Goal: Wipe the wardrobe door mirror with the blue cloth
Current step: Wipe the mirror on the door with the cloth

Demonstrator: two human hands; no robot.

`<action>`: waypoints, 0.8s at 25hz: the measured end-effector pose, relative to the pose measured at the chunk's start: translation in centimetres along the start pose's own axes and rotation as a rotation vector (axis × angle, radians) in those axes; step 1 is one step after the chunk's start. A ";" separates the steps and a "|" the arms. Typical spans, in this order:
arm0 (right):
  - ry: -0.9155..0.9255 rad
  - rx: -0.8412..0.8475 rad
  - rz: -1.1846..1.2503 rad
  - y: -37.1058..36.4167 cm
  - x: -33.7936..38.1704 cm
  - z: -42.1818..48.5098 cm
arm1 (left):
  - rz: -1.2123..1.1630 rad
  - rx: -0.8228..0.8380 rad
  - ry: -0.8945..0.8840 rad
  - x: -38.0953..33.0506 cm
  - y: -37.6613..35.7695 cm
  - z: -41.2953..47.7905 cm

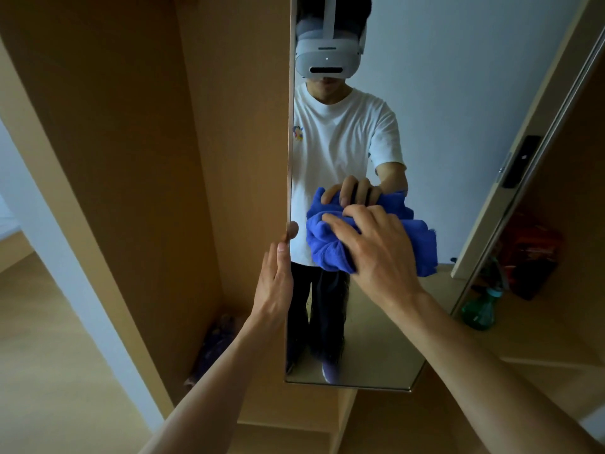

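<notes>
The tall wardrobe door mirror (442,126) fills the middle of the view and reflects a person in a white T-shirt with a headset. My right hand (376,247) presses a bunched blue cloth (330,253) against the glass at about mid height, fingers spread over it and curled into its folds. My left hand (276,280) holds the mirror door's left edge (289,158), thumb on the front of the edge, the other fingers hidden behind it.
The open wooden wardrobe (147,158) stands to the left, with a dark bundle (216,342) on its floor. A green spray bottle (481,309) and red packaging (533,253) sit on a shelf to the right. A dark door handle (520,162) is reflected at the right.
</notes>
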State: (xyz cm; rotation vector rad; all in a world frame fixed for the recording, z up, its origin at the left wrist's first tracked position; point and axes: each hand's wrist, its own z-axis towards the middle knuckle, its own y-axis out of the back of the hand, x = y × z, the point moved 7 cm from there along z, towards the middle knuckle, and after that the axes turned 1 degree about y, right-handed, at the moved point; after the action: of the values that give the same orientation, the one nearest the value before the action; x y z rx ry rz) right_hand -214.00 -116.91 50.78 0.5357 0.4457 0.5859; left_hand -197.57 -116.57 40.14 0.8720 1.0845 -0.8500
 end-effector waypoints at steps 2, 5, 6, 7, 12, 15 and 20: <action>0.022 0.044 0.021 -1.5 0.7 -1.7 | 0.008 -0.015 0.017 0.2 -0.1 0.0; 0.052 0.176 0.039 -4.1 1.8 -5.2 | 0.032 -0.044 0.032 0.2 -0.2 0.0; 0.057 0.227 0.039 -5.0 2.1 -6.4 | 0.051 -0.052 0.031 0.2 -0.3 -0.1; 0.062 0.273 0.036 -5.7 2.4 -7.4 | 0.070 -0.061 0.028 0.3 -0.4 -0.1; 0.083 0.316 0.048 -6.3 2.0 -8.5 | 0.109 -0.085 0.027 0.5 -0.8 -0.5; 0.028 0.272 0.109 -5.1 0.3 -7.3 | 0.124 -0.081 0.052 1.2 -1.1 -1.1; -0.004 0.121 0.087 -0.9 -3.3 -3.9 | 0.160 -0.103 0.085 2.2 -1.8 -1.9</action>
State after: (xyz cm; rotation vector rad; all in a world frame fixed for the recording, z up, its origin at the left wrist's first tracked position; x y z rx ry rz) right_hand -218.20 -118.27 47.98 0.6743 0.4577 0.6443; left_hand -199.38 -115.90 37.25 0.9020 1.1063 -0.6238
